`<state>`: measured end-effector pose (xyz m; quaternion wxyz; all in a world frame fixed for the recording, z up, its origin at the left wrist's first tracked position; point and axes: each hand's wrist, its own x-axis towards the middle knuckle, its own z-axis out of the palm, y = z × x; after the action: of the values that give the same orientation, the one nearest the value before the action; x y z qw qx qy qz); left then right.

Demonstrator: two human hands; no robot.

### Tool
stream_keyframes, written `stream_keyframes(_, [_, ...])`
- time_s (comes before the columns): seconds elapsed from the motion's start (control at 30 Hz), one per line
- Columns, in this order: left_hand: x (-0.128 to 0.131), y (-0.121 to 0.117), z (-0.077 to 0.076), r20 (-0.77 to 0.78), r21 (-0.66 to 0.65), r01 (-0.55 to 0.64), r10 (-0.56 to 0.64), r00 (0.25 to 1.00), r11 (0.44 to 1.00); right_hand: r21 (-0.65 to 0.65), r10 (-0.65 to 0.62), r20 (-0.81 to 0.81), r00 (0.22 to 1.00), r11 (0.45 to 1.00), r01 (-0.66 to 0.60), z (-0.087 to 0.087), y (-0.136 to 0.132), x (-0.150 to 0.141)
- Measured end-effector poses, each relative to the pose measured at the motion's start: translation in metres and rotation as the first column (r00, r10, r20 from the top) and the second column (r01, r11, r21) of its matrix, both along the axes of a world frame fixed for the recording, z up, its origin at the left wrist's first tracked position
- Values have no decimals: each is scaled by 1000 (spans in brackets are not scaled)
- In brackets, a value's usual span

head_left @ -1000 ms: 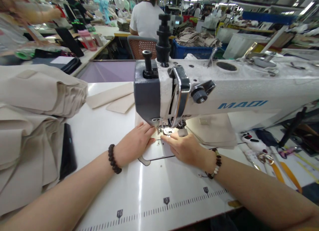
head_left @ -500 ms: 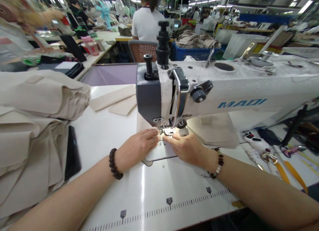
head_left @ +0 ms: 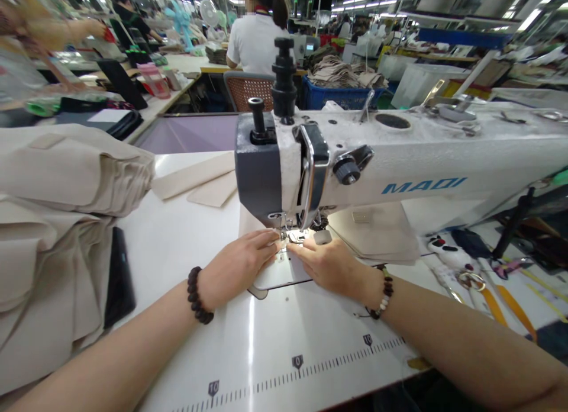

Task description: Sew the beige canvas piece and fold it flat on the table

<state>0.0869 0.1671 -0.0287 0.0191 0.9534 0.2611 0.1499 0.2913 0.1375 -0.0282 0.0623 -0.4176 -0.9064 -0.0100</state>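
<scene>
Under the head of a white sewing machine [head_left: 426, 157], both hands lie close together at the lit presser foot [head_left: 296, 237]. My left hand [head_left: 237, 264] rests flat, with its stretched fingers on the edge of a beige fabric piece [head_left: 249, 220] left of the needle. My right hand [head_left: 335, 269] has its fingers extended toward the front of the foot, the fingertips close to those of the left. Both thumbs are mostly hidden, and so is most of the fabric at the needle. Right of the foot, behind my right hand, lie stacked beige panels [head_left: 377, 231].
Piled beige fabric [head_left: 48, 270] fills the left side, beside a dark phone [head_left: 119, 279]. Two beige strips [head_left: 195, 175] lie behind the hands. Orange-handled scissors [head_left: 492, 302] and small tools sit at right. A person in a white shirt [head_left: 257, 42] is ahead, near a blue crate [head_left: 337, 97].
The whole view has shifted slightly, so the machine and table appear a little farther left. Both hands keep nearly the same place at the presser foot.
</scene>
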Motion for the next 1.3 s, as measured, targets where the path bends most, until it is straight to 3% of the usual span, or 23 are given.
stream_keyframes(0.87, [0, 8, 1, -33, 31, -73, 74, 997, 997, -18, -2, 12, 1000, 1000, 2, 5, 0, -1])
stream_keyframes(1.0, [1, 1, 10, -117, -41, -118, 113, 987, 992, -4, 16, -5, 1000, 1000, -16, 2, 1, 1])
stream_keyframes(1.17, [7, -22, 25, -190, -269, -146, 96, 977, 952, 1, 49, -60, 997, 999, -49, 0, -1, 4])
stream_keyframes(1.3, [12, -33, 27, -190, -261, -118, 69, 979, 958, -4, 77, -101, 992, 997, -78, 0, -2, 6])
